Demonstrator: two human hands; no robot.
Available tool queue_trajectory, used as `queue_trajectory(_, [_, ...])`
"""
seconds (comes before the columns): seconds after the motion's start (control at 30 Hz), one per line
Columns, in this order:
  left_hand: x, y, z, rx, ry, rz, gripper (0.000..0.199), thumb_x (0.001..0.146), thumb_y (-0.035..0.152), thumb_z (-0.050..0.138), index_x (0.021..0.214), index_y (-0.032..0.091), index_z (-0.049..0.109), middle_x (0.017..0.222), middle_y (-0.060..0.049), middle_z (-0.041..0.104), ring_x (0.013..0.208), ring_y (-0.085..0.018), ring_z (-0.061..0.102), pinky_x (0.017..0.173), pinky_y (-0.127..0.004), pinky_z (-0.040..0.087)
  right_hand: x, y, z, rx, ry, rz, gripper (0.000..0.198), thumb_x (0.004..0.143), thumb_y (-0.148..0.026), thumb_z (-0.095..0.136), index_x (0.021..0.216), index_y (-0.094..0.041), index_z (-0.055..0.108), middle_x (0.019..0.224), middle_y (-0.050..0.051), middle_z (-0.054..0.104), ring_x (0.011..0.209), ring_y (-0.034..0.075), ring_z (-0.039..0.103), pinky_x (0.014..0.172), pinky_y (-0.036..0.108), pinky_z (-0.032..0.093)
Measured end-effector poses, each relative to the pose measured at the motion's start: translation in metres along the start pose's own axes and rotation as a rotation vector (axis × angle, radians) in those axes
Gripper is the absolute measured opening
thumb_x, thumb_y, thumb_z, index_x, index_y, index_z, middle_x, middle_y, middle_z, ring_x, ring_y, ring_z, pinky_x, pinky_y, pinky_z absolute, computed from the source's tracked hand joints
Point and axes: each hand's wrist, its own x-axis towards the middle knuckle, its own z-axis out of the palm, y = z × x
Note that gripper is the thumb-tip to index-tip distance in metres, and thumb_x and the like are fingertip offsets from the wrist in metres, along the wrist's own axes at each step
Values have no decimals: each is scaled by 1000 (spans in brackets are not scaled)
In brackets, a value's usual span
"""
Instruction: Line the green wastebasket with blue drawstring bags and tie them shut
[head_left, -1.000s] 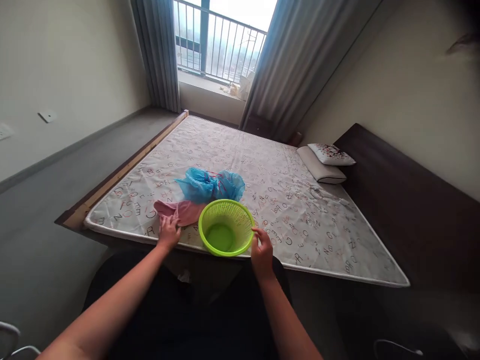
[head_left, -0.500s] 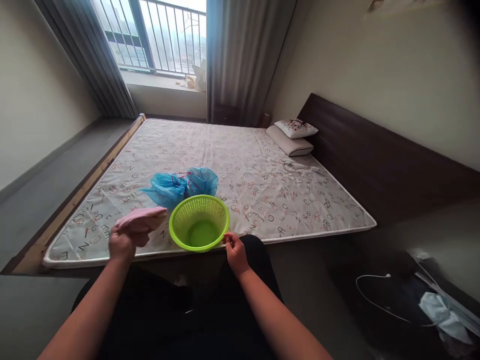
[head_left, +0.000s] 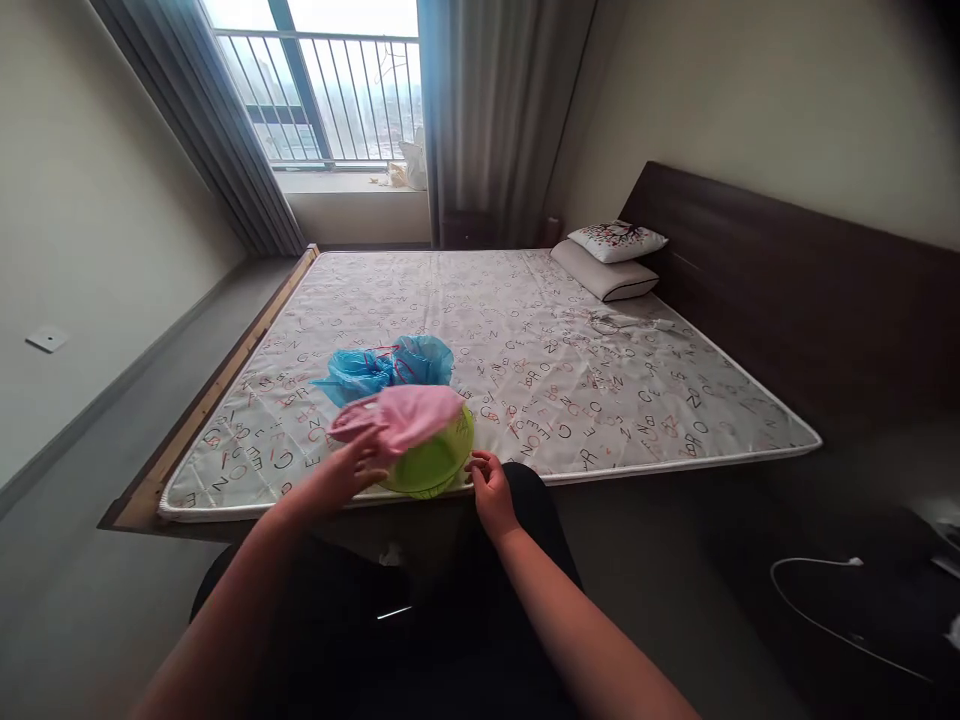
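A pink cloth [head_left: 409,415] hangs spread over the back and left of a bright green plastic basket [head_left: 431,465], hiding much of its opening. My left hand [head_left: 352,470] is at the basket's left side with its fingers apart, their tips touching or just below the cloth's near edge. At the right rim, my right hand [head_left: 491,492] has its fingers curled against the basket. Just behind the basket, a blue plastic bag [head_left: 360,372] with red ties lies bunched on the mattress [head_left: 525,350].
Two stacked pillows [head_left: 619,242] lie by the dark headboard [head_left: 757,225]. A wooden bed rail [head_left: 247,350] runs along the mattress's left side. Right of the bed, a white cable [head_left: 817,562] lies on a dark surface. Grey curtains [head_left: 502,120] flank the window.
My left hand has carried the pink cloth rightward over the basket, and its fingers have spread. My right hand stays at the rim. The view has shifted slightly left.
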Motion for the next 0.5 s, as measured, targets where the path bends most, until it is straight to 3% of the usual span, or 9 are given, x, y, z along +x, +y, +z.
queue_trajectory(0.07, [-3, -7, 26, 12, 17, 12, 69, 89, 64, 72, 145, 25, 65, 125, -12, 77, 103, -29, 78, 89, -47, 68, -1, 0, -11, -96, 50, -44, 35, 91, -41, 54, 116, -20, 66, 83, 1, 65, 65, 18, 59, 61, 29, 49])
queue_trajectory(0.13, [-10, -19, 43, 77, 223, -16, 59, 95, 63, 66, 137, 23, 69, 127, -14, 75, 100, -29, 77, 87, -47, 67, -2, -3, -22, -203, 80, -100, 32, 93, -38, 50, 112, -19, 68, 78, 0, 63, 59, 17, 53, 58, 29, 46])
queue_trajectory(0.2, [-17, -32, 53, 132, 411, -34, 60, 95, 64, 65, 137, 20, 68, 137, -18, 69, 116, -34, 73, 93, -51, 66, -3, -10, -28, -326, 89, -208, 30, 96, -34, 48, 111, -20, 70, 81, 2, 67, 63, 18, 57, 61, 31, 49])
queue_trajectory(0.3, [-28, -47, 68, 135, 380, -35, 67, 94, 64, 67, 145, 21, 64, 162, -21, 51, 151, -41, 50, 117, -60, 51, 1, -30, -26, -531, 25, -487, 27, 101, -24, 48, 109, -22, 73, 95, 8, 74, 88, 23, 69, 83, 37, 57])
queue_trajectory(0.37, [-36, -52, 79, 121, 313, -68, 63, 94, 62, 68, 143, 23, 65, 175, -19, 34, 162, -42, 35, 127, -61, 39, 12, -46, -13, -669, -141, -660, 27, 102, -18, 50, 107, -23, 76, 102, 10, 76, 101, 25, 70, 94, 39, 58])
queue_trajectory(0.43, [-45, -53, 88, 107, 303, -118, 58, 94, 58, 70, 139, 22, 67, 180, -18, 23, 166, -43, 27, 128, -60, 37, 30, -59, 10, -815, -414, -796, 24, 101, -14, 57, 105, -24, 78, 108, 9, 77, 107, 23, 70, 99, 38, 58])
queue_trajectory(0.5, [-51, -51, 94, 92, 278, -141, 55, 94, 54, 72, 138, 21, 66, 176, -20, 31, 164, -42, 32, 128, -57, 38, 51, -65, 38, -942, -676, -879, 17, 95, -13, 68, 103, -24, 79, 114, 8, 78, 114, 22, 70, 105, 36, 57])
